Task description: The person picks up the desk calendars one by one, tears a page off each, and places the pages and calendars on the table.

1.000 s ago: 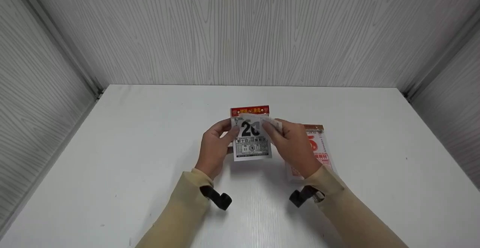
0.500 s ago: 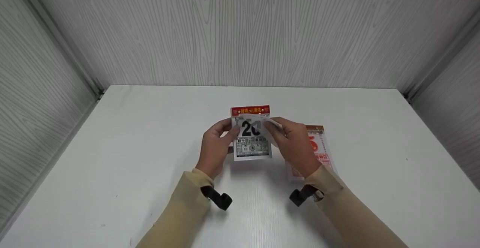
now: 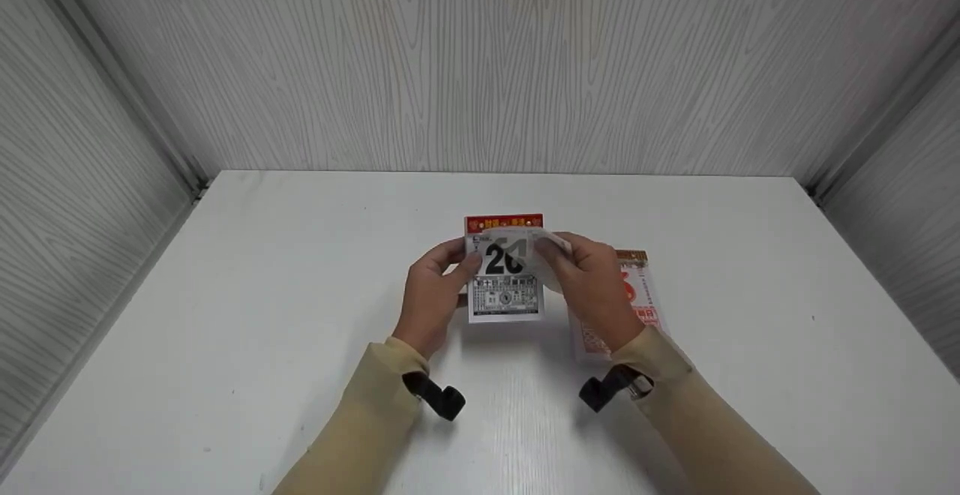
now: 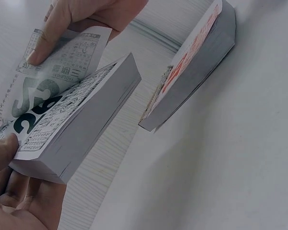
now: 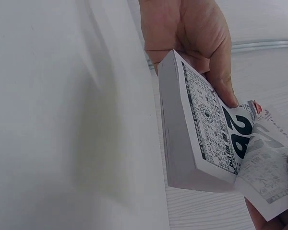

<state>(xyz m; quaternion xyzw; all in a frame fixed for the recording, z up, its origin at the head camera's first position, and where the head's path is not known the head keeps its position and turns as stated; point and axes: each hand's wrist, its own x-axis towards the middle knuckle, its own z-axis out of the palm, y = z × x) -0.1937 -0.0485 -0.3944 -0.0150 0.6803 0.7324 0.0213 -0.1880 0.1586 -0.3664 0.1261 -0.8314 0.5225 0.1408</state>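
Observation:
A thick tear-off calendar [image 3: 506,300] with a red header strip is held up above the table, its face showing a large black 26. My left hand [image 3: 433,292] grips its left edge, thumb on the printed face and fingers behind the block. With thumb and fingers, my right hand [image 3: 598,285] pinches a thin lifted page [image 4: 62,72]. That page curls back over part of the number, its print showing through in reverse. In the right wrist view, the page [image 5: 269,172] still joins the block near the header, and the right hand is mostly cut off.
Beneath and beside my right hand, a second calendar [image 3: 643,292] with red print and a brown-gold header lies on the white table [image 3: 300,255]. Grey wood-grain panels [image 3: 480,67] stand at the back and both sides. Each wrist carries a black camera mount [image 3: 442,401].
The lifted page is bent over further, and more of its reversed number shows. The held calendar has shifted very slightly right. Both hands keep their hold.

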